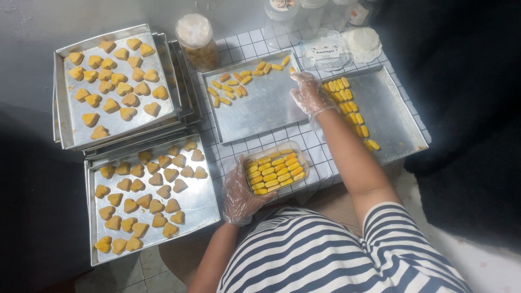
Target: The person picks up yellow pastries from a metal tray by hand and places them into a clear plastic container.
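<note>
My left hand [239, 196], in a thin clear plastic glove, holds the near left corner of a clear plastic box [302, 157] filled with rows of small yellow stick cookies. My right hand [310, 93], also gloved, reaches out over the right edge of a metal baking tray [260, 111] that carries several loose stick cookies at its far side. Just right of that hand lies another metal tray [391, 108] with stick cookies lined up along its left side.
At the left a stack of metal trays [116, 127] holds heart-shaped cookies, and one more tray [201, 206] of them lies in front. A lidded jar of cookies [196, 40], clear containers and lids [339, 46] stand at the back on a checked white cloth [228, 157].
</note>
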